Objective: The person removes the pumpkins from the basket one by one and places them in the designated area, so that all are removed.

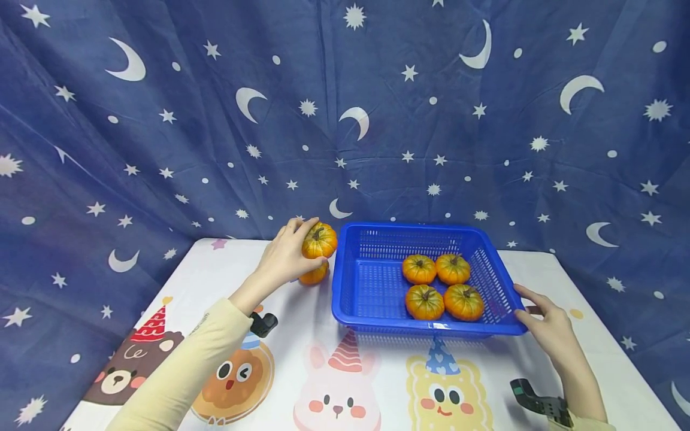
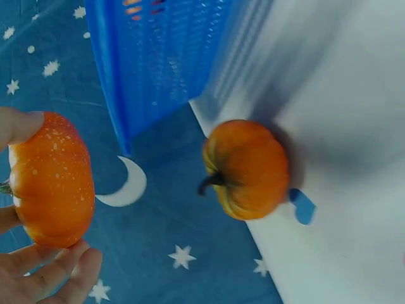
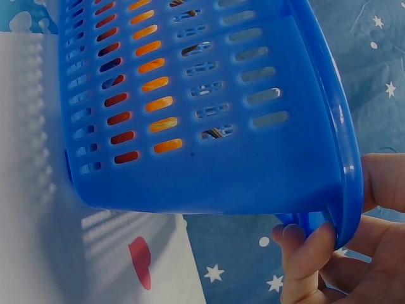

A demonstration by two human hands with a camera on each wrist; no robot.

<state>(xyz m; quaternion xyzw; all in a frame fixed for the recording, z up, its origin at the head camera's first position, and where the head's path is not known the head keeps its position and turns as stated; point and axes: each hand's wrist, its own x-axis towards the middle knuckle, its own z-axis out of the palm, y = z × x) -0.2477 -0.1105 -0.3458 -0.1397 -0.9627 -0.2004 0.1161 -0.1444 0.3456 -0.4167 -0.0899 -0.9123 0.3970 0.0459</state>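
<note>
My left hand (image 1: pixel 286 254) grips a small orange pumpkin (image 1: pixel 320 240) between thumb and fingers, just left of the blue plastic basket (image 1: pixel 372 326). In the left wrist view the held pumpkin (image 2: pixel 54 183) is apart from the basket wall. Below it, a second pumpkin (image 2: pixel 247 168) rests on the white tablecloth. Several pumpkins (image 1: pixel 453 269) sit grouped in the right half of the basket. At the basket's right end my right hand (image 1: pixel 550 326) grips the rim; in the right wrist view its fingers (image 3: pixel 310 259) curl under the rim's edge.
The tablecloth (image 1: pixel 291 335) is white with cartoon animals and party hats. Behind the table hangs a blue curtain (image 1: pixel 377 167) with moons and stars. Each wrist wears a black camera mount (image 1: pixel 264 324).
</note>
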